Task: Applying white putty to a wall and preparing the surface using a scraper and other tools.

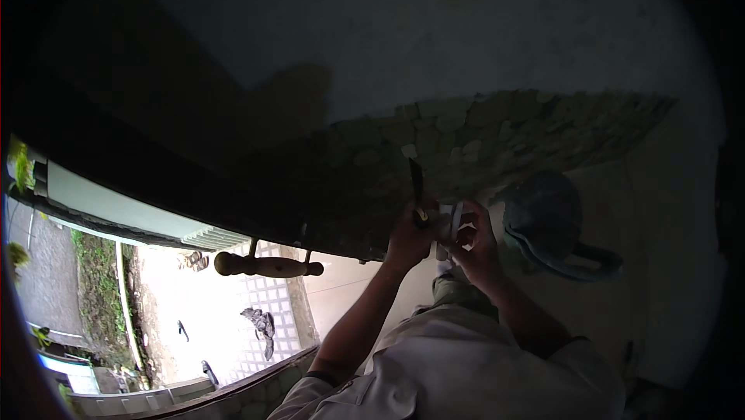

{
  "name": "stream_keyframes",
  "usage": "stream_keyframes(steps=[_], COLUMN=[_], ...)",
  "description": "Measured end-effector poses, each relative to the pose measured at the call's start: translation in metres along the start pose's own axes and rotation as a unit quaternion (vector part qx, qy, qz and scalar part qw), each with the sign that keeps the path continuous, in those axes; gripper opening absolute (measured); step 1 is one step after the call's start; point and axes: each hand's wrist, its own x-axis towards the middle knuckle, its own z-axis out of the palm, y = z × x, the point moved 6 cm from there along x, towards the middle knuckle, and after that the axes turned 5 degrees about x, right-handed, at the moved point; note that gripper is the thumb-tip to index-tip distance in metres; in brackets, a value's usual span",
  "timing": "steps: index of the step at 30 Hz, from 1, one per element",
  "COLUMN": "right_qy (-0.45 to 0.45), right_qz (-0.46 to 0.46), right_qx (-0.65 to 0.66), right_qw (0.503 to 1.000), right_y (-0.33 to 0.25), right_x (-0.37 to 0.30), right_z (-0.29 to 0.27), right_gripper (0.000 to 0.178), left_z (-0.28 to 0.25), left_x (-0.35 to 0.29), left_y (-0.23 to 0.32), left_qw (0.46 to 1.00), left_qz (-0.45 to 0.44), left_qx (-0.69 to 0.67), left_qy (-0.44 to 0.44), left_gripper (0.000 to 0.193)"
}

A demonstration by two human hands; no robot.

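Both hands meet in front of my body in dim light. My left hand (409, 240) is closed on a dark, narrow, blade-like tool (417, 178), which points away from me. A small yellowish part shows near its grip. Between the hands is a pale, ring-shaped roll (455, 220), perhaps tape. My right hand (476, 243) closes around its right side with bent fingers. The left fingers also seem to touch the roll, but shadow hides the exact contact.
Left of my arms, a wooden pull handle (268, 266) juts from a dark door panel. A rounded blue-green object (543, 214) with a looped part stands at right. Stonework (466, 129) runs ahead. Outside, a dark cloth (262, 328) lies on bright paving.
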Motion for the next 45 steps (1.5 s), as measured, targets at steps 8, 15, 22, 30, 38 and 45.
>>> stream_keyframes(steps=[8, 15, 22, 30, 38, 45], right_qy=[0.013, -0.049, -0.089, -0.155, -0.092, -0.074], right_qz=[0.088, 0.067, 0.017, 0.033, 0.191, 0.239], right_qx=[0.211, 0.137, -0.020, -0.046, 0.197, 0.244], right_qw=[0.973, 0.987, 0.996, 0.986, 0.957, 0.937], right_y=[0.029, 0.029, 0.020, 0.030, 0.043, 0.052], right_x=[0.052, 0.075, 0.077, 0.079, 0.078, 0.075], right_z=[-0.018, 0.004, 0.015, 0.024, 0.013, 0.003], right_gripper=[0.064, 0.044, 0.029, 0.028, 0.033, 0.031], left_z=[-0.027, -0.047, -0.051, -0.060, -0.055, -0.047], left_x=[0.041, 0.041, 0.033, 0.010, -0.008, -0.026], left_y=[-0.016, -0.010, -0.014, -0.017, -0.016, -0.017], left_qw=[0.982, 0.991, 0.985, 0.976, 0.983, 0.969], left_qz=[-0.099, -0.105, -0.162, -0.180, -0.170, -0.232], left_qx=[-0.163, -0.080, -0.038, -0.012, -0.051, 0.007], left_qy=[0.011, 0.037, 0.051, 0.118, 0.042, -0.082], left_gripper=[0.038, 0.041, 0.035, 0.030, 0.027, 0.029])
